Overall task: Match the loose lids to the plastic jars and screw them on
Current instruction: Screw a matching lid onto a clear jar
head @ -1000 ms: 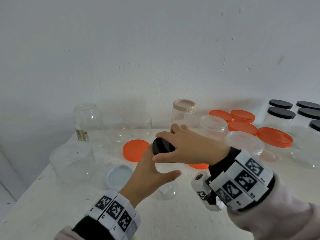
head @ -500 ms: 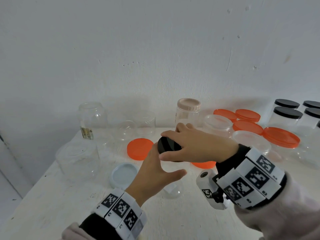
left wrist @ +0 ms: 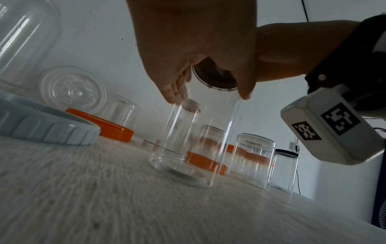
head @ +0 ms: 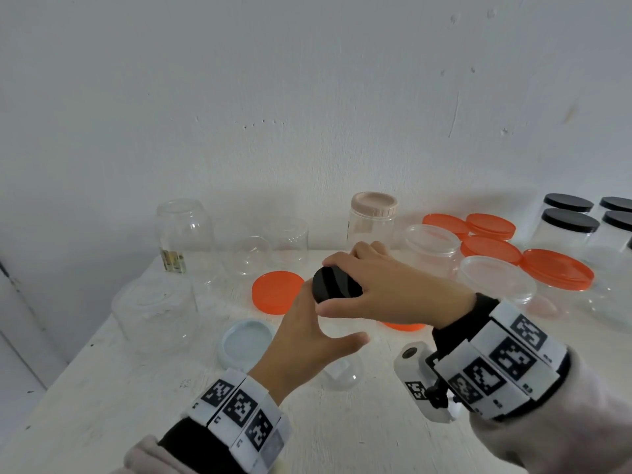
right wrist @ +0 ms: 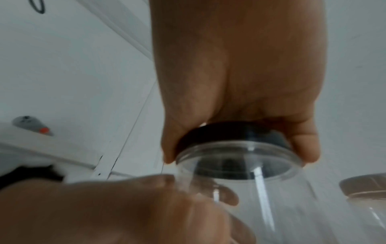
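Black lid on the clear jar, both hands working it at the middle of the tabletop.

Nearest, the left hand (head: pixel 307 336) wraps the clear jar (left wrist: pixel 194 140) with thumb out, steadying its wall as it stands upright on the white tabletop (head: pixel 102 405). On top, the right hand (head: pixel 393 289) curls its fingers round the black lid (head: pixel 337 285), seated on the jar's mouth. Just left, a pale blue lid (head: pixel 244 343) and an orange lid (head: pixel 277 292) lie loose. Farther back stand empty clear jars, a beige-capped jar (head: pixel 372 217), and, right, black-capped jars (head: pixel 569 224).
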`<control>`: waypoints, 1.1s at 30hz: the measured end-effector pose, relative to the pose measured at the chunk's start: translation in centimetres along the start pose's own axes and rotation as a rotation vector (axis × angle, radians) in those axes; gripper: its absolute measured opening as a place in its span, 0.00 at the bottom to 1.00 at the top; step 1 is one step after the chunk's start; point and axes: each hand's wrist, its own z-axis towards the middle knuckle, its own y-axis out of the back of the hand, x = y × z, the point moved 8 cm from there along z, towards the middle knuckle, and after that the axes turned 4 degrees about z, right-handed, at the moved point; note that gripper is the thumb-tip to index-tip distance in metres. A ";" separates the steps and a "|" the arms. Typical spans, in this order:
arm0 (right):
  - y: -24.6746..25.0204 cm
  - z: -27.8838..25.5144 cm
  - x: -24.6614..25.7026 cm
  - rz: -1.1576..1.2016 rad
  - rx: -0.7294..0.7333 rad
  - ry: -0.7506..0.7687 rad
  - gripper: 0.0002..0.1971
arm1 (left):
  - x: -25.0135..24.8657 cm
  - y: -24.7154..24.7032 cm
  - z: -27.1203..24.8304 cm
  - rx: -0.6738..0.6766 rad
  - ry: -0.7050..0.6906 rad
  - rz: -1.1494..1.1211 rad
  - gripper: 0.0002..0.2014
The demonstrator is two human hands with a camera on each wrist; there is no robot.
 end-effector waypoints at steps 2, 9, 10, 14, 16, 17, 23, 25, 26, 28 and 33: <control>-0.2 -0.1 0.2 -0.103 -0.092 -0.046 0.34 | -0.1 0.0 0.0 -0.011 0.000 0.017 0.38; -0.4 -0.1 -0.2 -0.036 -0.203 -0.172 0.31 | -0.5 0.0 0.0 -0.032 -0.034 0.030 0.36; -0.3 -0.1 -0.4 0.034 -0.125 -0.142 0.31 | -0.3 0.0 0.0 -0.030 -0.023 0.027 0.38; 0.3 -0.4 0.1 0.128 0.080 0.052 0.30 | 0.0 0.0 -0.1 -0.034 0.005 0.014 0.39; 0.5 -0.3 0.3 0.101 0.077 0.073 0.29 | 0.0 0.0 -0.1 -0.032 0.013 0.021 0.39; 0.5 -0.3 0.4 0.070 0.059 0.065 0.29 | 0.0 0.0 -0.1 -0.030 0.014 0.022 0.39; -0.2 0.4 1.2 -0.173 -0.053 -0.022 0.28 | -0.1 0.0 -0.1 -0.030 0.016 0.019 0.37; -0.1 0.6 1.1 -0.135 0.014 -0.021 0.28 | -0.1 0.0 -0.1 -0.030 0.017 0.010 0.36; -0.1 0.6 1.0 -0.108 0.070 -0.007 0.29 | -0.1 0.0 -0.1 -0.028 0.018 0.010 0.36; 0.0 0.4 0.8 -0.075 0.152 0.039 0.29 | -0.1 0.0 -0.1 -0.028 0.025 0.011 0.37; 0.3 0.0 0.4 -0.035 0.034 0.080 0.32 | -0.2 0.0 -0.1 -0.034 0.026 0.004 0.38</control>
